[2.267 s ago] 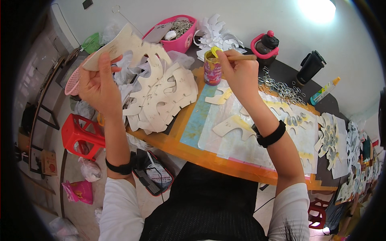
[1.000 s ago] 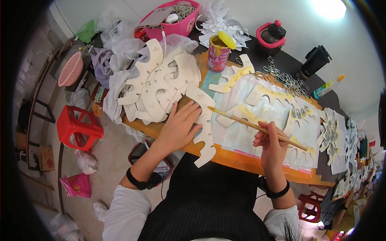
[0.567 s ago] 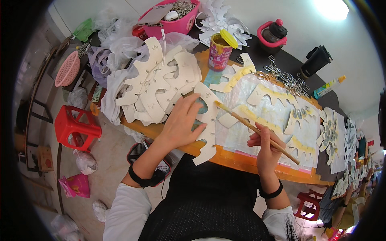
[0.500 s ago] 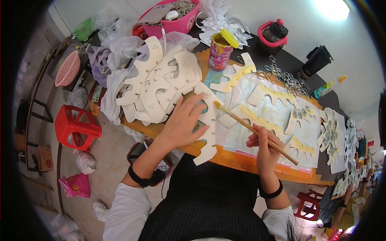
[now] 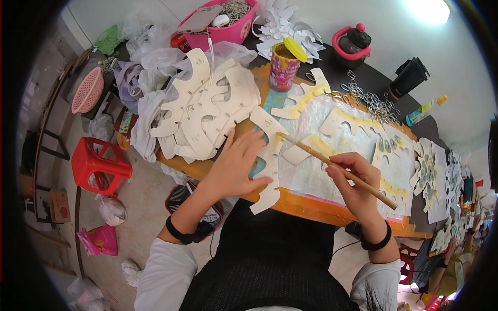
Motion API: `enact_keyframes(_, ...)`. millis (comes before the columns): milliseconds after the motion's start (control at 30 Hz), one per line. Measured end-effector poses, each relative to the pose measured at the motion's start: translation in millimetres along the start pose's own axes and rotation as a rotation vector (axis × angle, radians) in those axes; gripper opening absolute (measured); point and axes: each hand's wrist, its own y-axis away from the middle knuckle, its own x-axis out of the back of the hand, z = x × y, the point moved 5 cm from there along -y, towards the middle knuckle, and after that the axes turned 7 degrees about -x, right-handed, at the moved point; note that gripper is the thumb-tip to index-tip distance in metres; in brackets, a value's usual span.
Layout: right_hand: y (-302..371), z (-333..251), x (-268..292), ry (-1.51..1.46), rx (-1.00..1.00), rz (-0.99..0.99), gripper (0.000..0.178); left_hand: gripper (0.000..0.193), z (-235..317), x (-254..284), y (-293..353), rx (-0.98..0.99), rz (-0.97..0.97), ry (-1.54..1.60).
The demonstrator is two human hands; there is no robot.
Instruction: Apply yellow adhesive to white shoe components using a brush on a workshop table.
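Note:
A wooden-handled brush (image 5: 340, 171) is held between the thumb and fingers of my right hand (image 5: 358, 184). Its yellowish tip meets the right edge of a cream cut-out piece with scalloped notches (image 5: 270, 147). My left hand (image 5: 233, 163) lies spread along the left side of that piece, the thumb touching it. To the left rests a pile of similar cut-out pieces (image 5: 199, 116). Several pieces with yellow-smeared edges, among them one at the back (image 5: 306, 98), lie around a pale plastic-like sheet (image 5: 306, 173). Behind the pieces stands a smeared pink tub with a yellow lid (image 5: 284, 70).
Metal rings (image 5: 368, 98) are heaped toward the back right, near a black tumbler (image 5: 410, 78), a glue bottle (image 5: 426, 110) and a pink-handled jug (image 5: 354, 46). A pink basket (image 5: 228, 26) stands at the back. A red stool (image 5: 101, 163) is on the floor at left.
My right hand has swung right, tilting the brush flatter while its tip stays at the piece's edge. The left hand's fingers have drawn slightly back from the piece's upper part.

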Motion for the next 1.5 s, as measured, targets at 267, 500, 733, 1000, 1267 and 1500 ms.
enact_keyframes(267, -8, -13, 7, 0.033, 0.141, -0.172, 0.009, 0.039, 16, 1, 15, -0.094, 0.146, 0.03)
enact_keyframes(500, -13, -3, 12, -0.068, 0.038, -0.248, 0.004, 0.039, 19, 6, 13, -0.077, 0.194, 0.071)
enact_keyframes(733, -25, 8, 15, -0.283, -0.194, -0.342, 0.009, 0.038, 17, 4, 15, -0.038, 0.172, 0.044)
enact_keyframes(1000, -35, 2, 13, -0.304, -0.224, -0.49, 0.008, 0.041, 15, 4, 15, -0.039, 0.203, 0.066)
enact_keyframes(1267, -30, -3, 9, -0.207, -0.131, -0.517, 0.006, 0.044, 15, 4, 16, -0.04, 0.233, 0.076)
enact_keyframes(1500, -19, -7, 13, -0.355, -0.135, -0.546, 0.011, 0.042, 16, 7, 16, -0.042, 0.179, 0.076)
